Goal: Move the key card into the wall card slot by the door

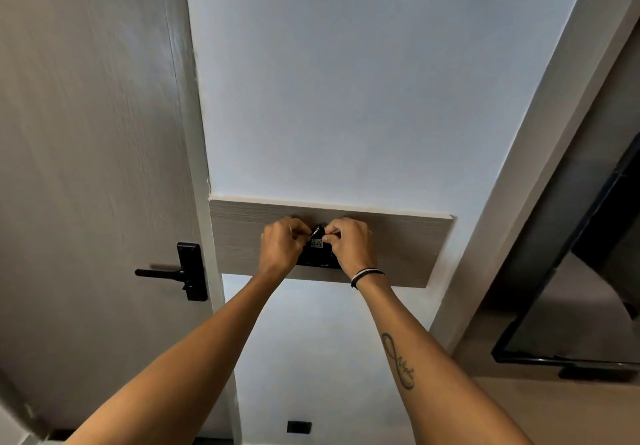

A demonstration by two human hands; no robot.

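Note:
A black wall card slot (317, 260) is mounted on a wood-grain panel (408, 247) right of the door. Both hands are raised to its top. My left hand (282, 248) and my right hand (349, 245) each pinch an upper corner of the dark key card (317, 233), which stands upright against the slot's top. A small white printed sticker shows between the fingers. Most of the card is hidden by my fingers, and how deep it sits in the slot I cannot tell.
The pale door (86, 167) stands at the left with a black lever handle and lock plate (188, 271). A black-framed mirror or screen (571, 306) hangs at the right. A small black wall outlet (298, 427) sits low on the wall between my forearms.

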